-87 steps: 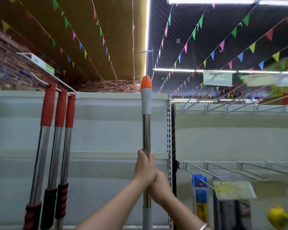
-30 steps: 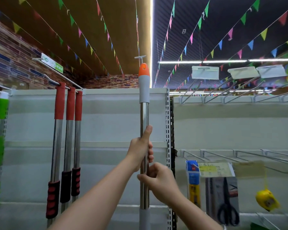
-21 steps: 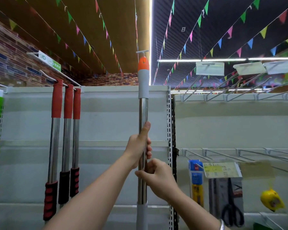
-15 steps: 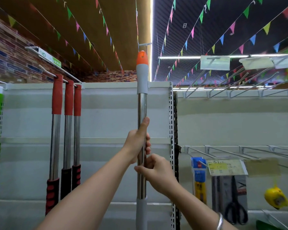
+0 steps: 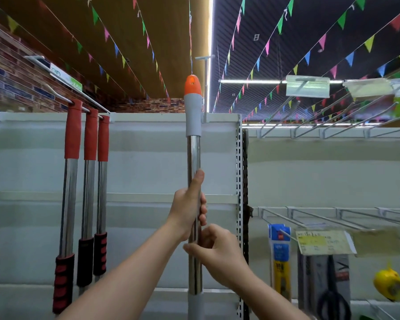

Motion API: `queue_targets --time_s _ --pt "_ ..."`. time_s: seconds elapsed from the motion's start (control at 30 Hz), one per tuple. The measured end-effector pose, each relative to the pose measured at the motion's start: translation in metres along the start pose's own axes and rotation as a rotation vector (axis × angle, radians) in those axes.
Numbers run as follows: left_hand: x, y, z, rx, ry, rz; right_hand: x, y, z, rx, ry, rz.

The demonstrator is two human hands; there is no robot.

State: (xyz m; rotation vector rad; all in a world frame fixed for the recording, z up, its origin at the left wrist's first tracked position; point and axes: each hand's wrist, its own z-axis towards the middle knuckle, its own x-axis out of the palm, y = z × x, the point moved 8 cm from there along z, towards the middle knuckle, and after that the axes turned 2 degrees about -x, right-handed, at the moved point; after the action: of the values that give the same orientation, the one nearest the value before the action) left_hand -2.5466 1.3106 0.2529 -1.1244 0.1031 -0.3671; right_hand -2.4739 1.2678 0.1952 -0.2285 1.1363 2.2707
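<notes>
Gripped with the left hand (image 5: 187, 210), thumb laid up the shaft; pinched just beneath with the right hand (image 5: 219, 252), the two nearly touching. Noted three red-sleeved chrome handles (image 5: 88, 181) hanging at left. Held the pole (image 5: 193, 153) upright, long axis vertical, rising above both hands, left one nearer its top: mirror-smooth steel tube, matte grey sleeve, rounded orange cap (image 5: 192, 85) with a hang-hole, just beside a white hook (image 5: 204, 88).

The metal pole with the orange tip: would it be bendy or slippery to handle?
Probably stiff: the pole runs dead straight up to its orange cap. Its shiny metal looks smooth, so it might slip; the left hand and right hand both grip it. Tall and thin, it would likely topple if released.
</notes>
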Motion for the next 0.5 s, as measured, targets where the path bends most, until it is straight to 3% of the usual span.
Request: queue_targets --time_s 0.5 --pt "0.021 -0.01 -0.008 0.005 0.057 0.025 -0.018 0.007 -0.012 -0.033 -0.032 0.022"
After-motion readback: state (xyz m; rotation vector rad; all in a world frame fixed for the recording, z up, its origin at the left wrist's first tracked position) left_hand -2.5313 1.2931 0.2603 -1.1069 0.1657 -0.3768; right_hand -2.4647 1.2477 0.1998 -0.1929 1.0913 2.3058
